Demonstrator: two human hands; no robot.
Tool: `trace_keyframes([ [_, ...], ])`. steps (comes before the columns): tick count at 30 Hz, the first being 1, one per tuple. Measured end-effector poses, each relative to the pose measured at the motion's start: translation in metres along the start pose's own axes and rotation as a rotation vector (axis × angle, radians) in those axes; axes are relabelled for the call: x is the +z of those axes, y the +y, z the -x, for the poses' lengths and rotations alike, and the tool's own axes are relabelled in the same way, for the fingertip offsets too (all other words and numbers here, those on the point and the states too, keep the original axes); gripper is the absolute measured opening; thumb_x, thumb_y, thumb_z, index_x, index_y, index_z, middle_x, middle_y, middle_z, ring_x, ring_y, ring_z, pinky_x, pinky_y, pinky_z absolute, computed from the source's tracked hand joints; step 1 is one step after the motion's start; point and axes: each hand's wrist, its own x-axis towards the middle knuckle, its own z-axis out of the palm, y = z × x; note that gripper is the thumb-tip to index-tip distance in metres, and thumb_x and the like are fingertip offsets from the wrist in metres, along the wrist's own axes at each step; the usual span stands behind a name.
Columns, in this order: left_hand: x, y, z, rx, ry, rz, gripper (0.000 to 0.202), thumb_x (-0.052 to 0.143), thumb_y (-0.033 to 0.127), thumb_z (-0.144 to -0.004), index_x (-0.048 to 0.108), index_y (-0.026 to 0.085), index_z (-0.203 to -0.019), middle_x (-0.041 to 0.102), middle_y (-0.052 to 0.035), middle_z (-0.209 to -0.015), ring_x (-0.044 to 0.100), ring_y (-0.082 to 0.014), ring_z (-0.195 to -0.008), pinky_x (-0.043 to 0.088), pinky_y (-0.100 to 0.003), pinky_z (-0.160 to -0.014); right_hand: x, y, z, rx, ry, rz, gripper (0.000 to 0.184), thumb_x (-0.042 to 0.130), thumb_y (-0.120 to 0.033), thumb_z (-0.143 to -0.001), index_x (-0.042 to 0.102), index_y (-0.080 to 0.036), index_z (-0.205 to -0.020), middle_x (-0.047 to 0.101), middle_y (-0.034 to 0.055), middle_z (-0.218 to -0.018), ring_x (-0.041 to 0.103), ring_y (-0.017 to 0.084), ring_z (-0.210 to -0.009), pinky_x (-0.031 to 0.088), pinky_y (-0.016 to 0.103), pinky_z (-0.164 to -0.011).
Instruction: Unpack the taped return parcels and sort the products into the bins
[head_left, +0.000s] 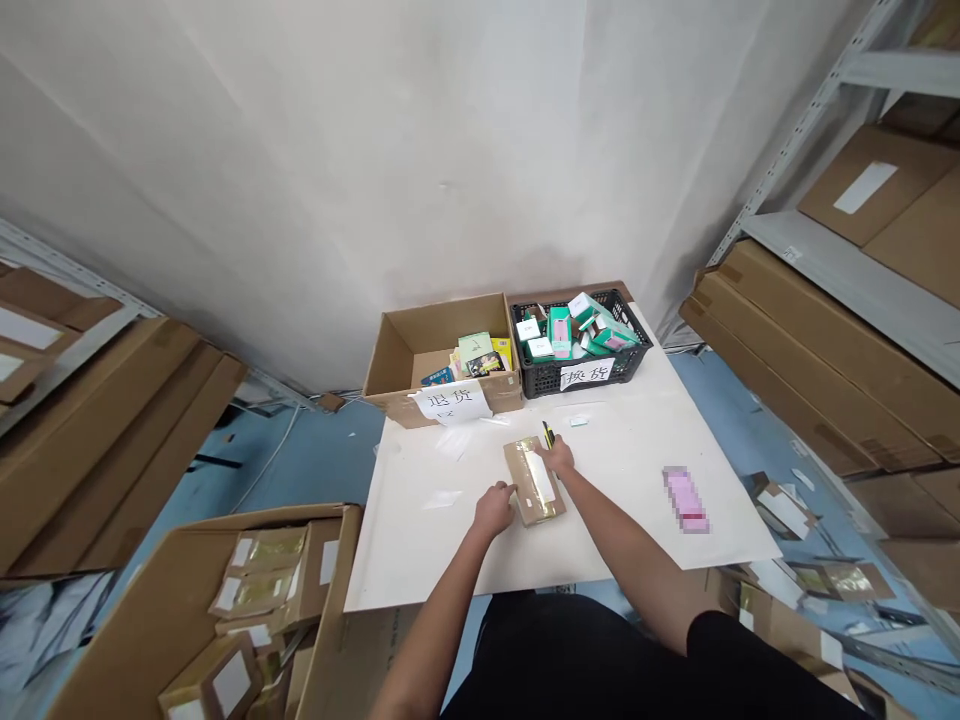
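A taped cardboard box with a white label lies flat on the white tabletop in front of me. Its left edge is touched by my left hand, whose fingers are curled and steady the box there. My right hand is at the box's upper right side, closed around a black and yellow utility knife. The knife's tip points away from me; I cannot make out its blade. Clear tape pieces and a pink rectangular item lie on the table.
At the table's back stand an open carton holding booklets and a black plastic basket of green-white boxes. A large carton of parcels is at lower left. Shelves with long boxes flank the table; more parcels lie lower right.
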Motion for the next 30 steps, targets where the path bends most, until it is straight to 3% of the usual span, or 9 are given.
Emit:
trace_keyframes([
  [3, -0.008, 0.011, -0.023, 0.113, 0.062, -0.092, 0.076, 0.059, 0.012, -0.084, 0.044, 0.033, -0.155, 0.043, -0.0095, -0.164, 0.046, -0.0311, -0.146, 0.051, -0.044, -0.107, -0.005, 0.025, 0.017, 0.008, 0.064, -0.042, 0.061, 0.069, -0.069, -0.086, 0.058, -0.02, -0.121, 0.075, 0.0179, -0.119, 0.073, 0.032, -0.111, 0.054, 0.033, -0.081],
  [6, -0.014, 0.017, -0.051, 0.285, 0.023, -0.164, 0.089, 0.066, 0.012, -0.083, 0.034, 0.036, -0.161, 0.021, -0.0057, -0.176, 0.017, -0.0318, -0.162, 0.037, -0.05, -0.122, 0.006, 0.07, 0.049, 0.056, 0.047, -0.004, 0.069, 0.066, -0.076, -0.084, 0.058, -0.02, -0.123, 0.074, 0.0187, -0.12, 0.072, 0.034, -0.113, 0.055, 0.036, -0.083],
  [10, -0.008, 0.014, -0.064, 0.242, -0.046, -0.206, 0.1, 0.069, 0.014, -0.082, 0.022, 0.041, -0.165, 0.01, -0.0029, -0.178, 0.005, -0.0326, -0.164, 0.025, -0.06, -0.126, 0.026, 0.108, 0.074, 0.05, -0.089, 0.05, 0.068, 0.068, -0.078, -0.08, 0.061, -0.021, -0.116, 0.075, 0.0161, -0.118, 0.073, 0.034, -0.113, 0.055, 0.036, -0.085],
  [14, 0.003, 0.007, -0.049, -0.006, 0.014, -0.166, 0.1, 0.073, 0.03, -0.083, 0.02, 0.036, -0.167, 0.012, -0.0102, -0.178, 0.014, -0.0406, -0.161, 0.034, -0.063, -0.118, 0.018, 0.078, 0.049, 0.055, -0.061, 0.063, 0.077, 0.076, -0.078, -0.073, 0.06, -0.02, -0.12, 0.073, 0.0173, -0.124, 0.07, 0.034, -0.118, 0.055, 0.035, -0.086],
  [17, 0.011, 0.011, -0.033, -0.194, 0.078, -0.155, 0.091, 0.07, 0.05, -0.086, 0.03, 0.028, -0.165, 0.029, -0.0199, -0.171, 0.033, -0.0453, -0.151, 0.036, -0.064, -0.114, 0.005, 0.034, 0.018, 0.031, -0.005, 0.069, 0.074, 0.08, -0.072, -0.074, 0.059, -0.019, -0.121, 0.074, 0.0191, -0.12, 0.071, 0.034, -0.115, 0.054, 0.034, -0.083],
  [20, 0.017, 0.017, -0.025, -0.262, 0.138, -0.152, 0.083, 0.066, 0.055, -0.089, 0.041, 0.019, -0.16, 0.047, -0.0255, -0.158, 0.04, -0.0448, -0.146, 0.037, -0.06, -0.114, -0.001, 0.008, 0.002, -0.07, -0.015, 0.047, 0.06, 0.072, -0.069, -0.086, 0.06, -0.02, -0.119, 0.076, 0.0167, -0.114, 0.073, 0.031, -0.108, 0.054, 0.032, -0.081],
  [22, 0.02, 0.018, -0.026, -0.23, 0.179, -0.137, 0.078, 0.064, 0.054, -0.091, 0.043, 0.022, -0.159, 0.045, -0.0225, -0.16, 0.034, -0.0429, -0.151, 0.036, -0.057, -0.116, -0.003, 0.011, 0.001, -0.069, -0.008, -0.008, 0.052, 0.053, -0.069, -0.098, 0.062, -0.02, -0.113, 0.077, 0.0153, -0.11, 0.075, 0.028, -0.101, 0.053, 0.03, -0.078],
  [25, 0.024, 0.014, -0.031, -0.144, 0.188, -0.114, 0.068, 0.053, 0.049, -0.099, 0.035, 0.034, -0.163, 0.031, -0.0103, -0.172, 0.022, -0.0381, -0.159, 0.03, -0.056, -0.121, -0.006, 0.035, 0.006, -0.006, -0.097, -0.091, 0.062, 0.029, -0.07, -0.105, 0.065, -0.02, -0.097, 0.077, 0.0119, -0.092, 0.076, 0.023, -0.075, 0.051, 0.028, -0.066],
  [30, 0.037, 0.008, -0.033, -0.127, 0.193, -0.101, 0.063, 0.042, 0.046, -0.105, 0.028, 0.037, -0.166, 0.02, -0.0056, -0.177, 0.013, -0.0363, -0.163, 0.024, -0.057, -0.125, -0.012, 0.062, 0.011, 0.014, -0.257, -0.125, 0.069, 0.03, -0.074, -0.103, 0.06, -0.02, -0.073, 0.062, 0.0017, -0.054, 0.063, 0.017, -0.044, 0.046, 0.027, -0.054],
])
